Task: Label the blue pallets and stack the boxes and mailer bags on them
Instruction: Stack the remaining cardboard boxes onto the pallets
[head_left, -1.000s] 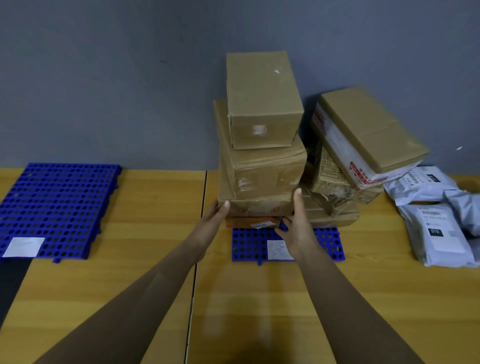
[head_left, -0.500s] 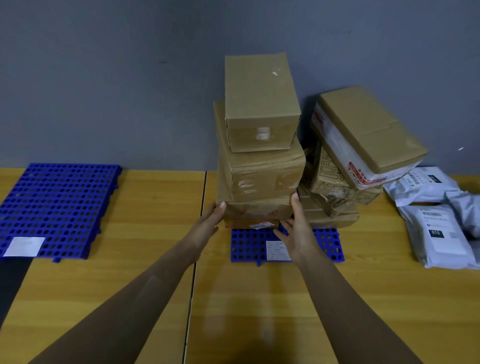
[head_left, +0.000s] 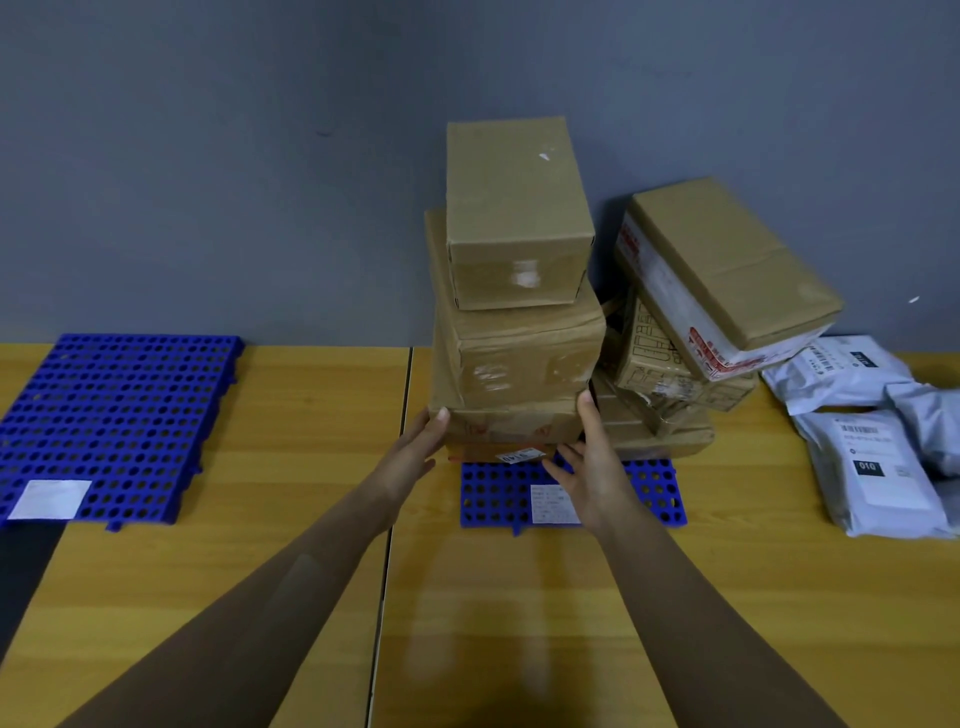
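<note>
A stack of brown cardboard boxes stands on the middle blue pallet (head_left: 649, 493), which carries a white label (head_left: 550, 501). The top box (head_left: 514, 218) rests on a larger box (head_left: 524, 358), above a flat lower box (head_left: 511, 423). My left hand (head_left: 418, 449) presses flat against the lower box's left side. My right hand (head_left: 589, 467) presses its right front corner, fingers spread. A second blue pallet (head_left: 119, 415) with a white label (head_left: 49, 499) lies at the left, bare of parcels.
More boxes lean in a loose pile (head_left: 722, 275) right of the stack, against the grey wall. Grey mailer bags (head_left: 878, 467) lie at the far right on the wooden table (head_left: 291, 519). A seam between two tabletops runs down the middle.
Both hands have closed in slightly on the sides of the lower box, and the stack has been nudged a little straighter.
</note>
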